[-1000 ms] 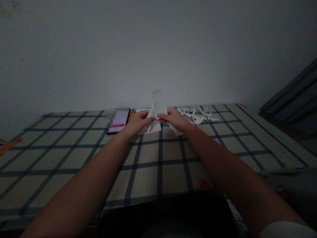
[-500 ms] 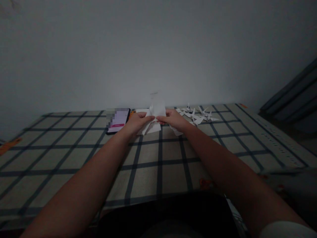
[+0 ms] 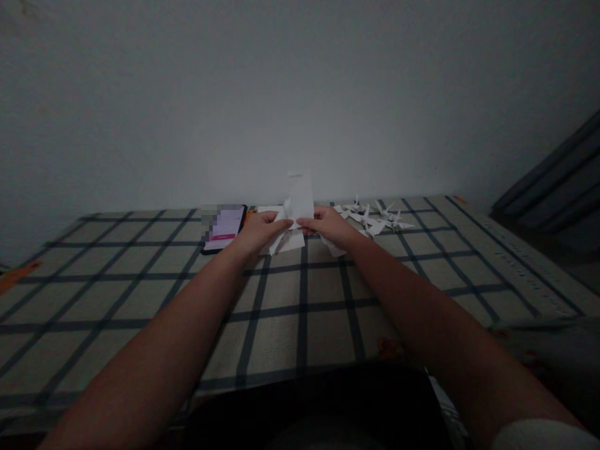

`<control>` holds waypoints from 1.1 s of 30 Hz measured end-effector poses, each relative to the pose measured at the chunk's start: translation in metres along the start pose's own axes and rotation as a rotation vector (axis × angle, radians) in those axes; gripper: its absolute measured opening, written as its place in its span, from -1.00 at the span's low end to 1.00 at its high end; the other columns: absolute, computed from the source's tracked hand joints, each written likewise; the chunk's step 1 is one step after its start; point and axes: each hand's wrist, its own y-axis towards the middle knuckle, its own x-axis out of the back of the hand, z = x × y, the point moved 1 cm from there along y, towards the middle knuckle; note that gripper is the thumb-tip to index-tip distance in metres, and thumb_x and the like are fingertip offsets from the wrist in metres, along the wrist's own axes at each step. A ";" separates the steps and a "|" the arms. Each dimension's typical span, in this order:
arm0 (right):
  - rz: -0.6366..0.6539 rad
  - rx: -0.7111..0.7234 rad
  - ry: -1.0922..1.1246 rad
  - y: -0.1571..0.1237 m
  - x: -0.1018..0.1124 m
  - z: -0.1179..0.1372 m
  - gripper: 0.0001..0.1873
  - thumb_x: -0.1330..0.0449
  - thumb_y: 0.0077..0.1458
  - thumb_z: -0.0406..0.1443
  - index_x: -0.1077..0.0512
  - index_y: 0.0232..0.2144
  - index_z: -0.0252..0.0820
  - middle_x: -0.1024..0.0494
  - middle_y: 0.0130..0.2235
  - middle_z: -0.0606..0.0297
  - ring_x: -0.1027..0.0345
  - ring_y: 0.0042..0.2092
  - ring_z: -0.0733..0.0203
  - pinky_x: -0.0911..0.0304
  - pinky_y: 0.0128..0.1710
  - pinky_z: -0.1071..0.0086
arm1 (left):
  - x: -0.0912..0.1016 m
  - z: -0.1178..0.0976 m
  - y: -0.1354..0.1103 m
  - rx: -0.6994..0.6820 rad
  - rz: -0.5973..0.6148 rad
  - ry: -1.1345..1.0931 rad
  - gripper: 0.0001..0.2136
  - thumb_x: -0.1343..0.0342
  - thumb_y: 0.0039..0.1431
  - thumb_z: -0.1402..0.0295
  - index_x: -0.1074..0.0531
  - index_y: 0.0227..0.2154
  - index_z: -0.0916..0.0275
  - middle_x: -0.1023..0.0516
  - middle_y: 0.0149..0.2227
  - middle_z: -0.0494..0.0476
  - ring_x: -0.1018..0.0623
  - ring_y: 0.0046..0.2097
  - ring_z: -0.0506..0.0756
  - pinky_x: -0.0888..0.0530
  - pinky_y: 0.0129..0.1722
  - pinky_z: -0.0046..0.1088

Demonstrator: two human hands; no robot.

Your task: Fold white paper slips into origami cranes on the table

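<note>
My left hand and my right hand meet at the far middle of a checked cloth. Both pinch a partly folded white paper, whose tall flap stands upright between the fingertips. More white paper sheets lie flat on the cloth just under the hands. Each hand's fingers are closed on the folded paper.
A phone with a lit screen lies left of my left hand. Several small folded white paper cranes sit to the right of my right hand. A pale wall rises behind the cloth. Dark striped fabric is at the right edge.
The paper flap was up, went down flat half a second ago, and now stands upright again. My hands have stayed in nearly the same place.
</note>
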 end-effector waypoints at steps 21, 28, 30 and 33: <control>-0.007 -0.003 -0.031 0.003 0.000 -0.004 -0.79 -0.36 -0.05 -0.22 -0.46 -0.50 -0.24 -0.49 -0.46 0.30 -0.31 -0.42 0.31 -0.24 -0.36 0.39 | -0.001 0.002 0.001 0.037 0.013 -0.098 -0.69 -0.36 -0.19 0.16 -0.55 -0.44 0.30 -0.55 -0.52 0.07 -0.45 -0.53 0.02 -0.31 -0.53 -0.49; 0.012 0.072 -0.048 0.006 0.001 -0.009 -0.75 -0.35 -0.04 -0.16 -0.47 -0.48 -0.24 -0.46 -0.47 0.35 -0.26 -0.41 0.33 -0.20 -0.37 0.40 | -0.001 0.003 0.003 0.080 0.023 -0.018 -0.75 -0.33 -0.21 0.22 -0.52 -0.49 0.30 -0.50 -0.58 0.03 -0.40 -0.58 0.01 -0.24 -0.58 -0.50; 0.013 0.108 -0.004 0.006 0.000 -0.008 -0.75 -0.36 -0.06 -0.16 -0.46 -0.46 -0.22 -0.47 -0.45 0.36 -0.27 -0.39 0.33 -0.22 -0.33 0.39 | 0.000 0.004 0.003 0.078 0.011 -0.046 -0.75 -0.32 -0.20 0.22 -0.52 -0.48 0.30 -0.50 -0.57 0.04 -0.41 -0.57 0.02 -0.25 -0.58 -0.49; 0.019 0.097 -0.007 0.005 0.001 -0.007 -0.74 -0.37 -0.09 -0.15 -0.48 -0.46 -0.22 -0.49 -0.43 0.33 -0.29 -0.37 0.30 -0.23 -0.31 0.37 | 0.000 0.007 0.004 0.073 0.005 -0.106 -0.74 -0.32 -0.16 0.20 -0.53 -0.45 0.30 -0.54 -0.54 0.09 -0.44 -0.55 0.03 -0.29 -0.55 -0.48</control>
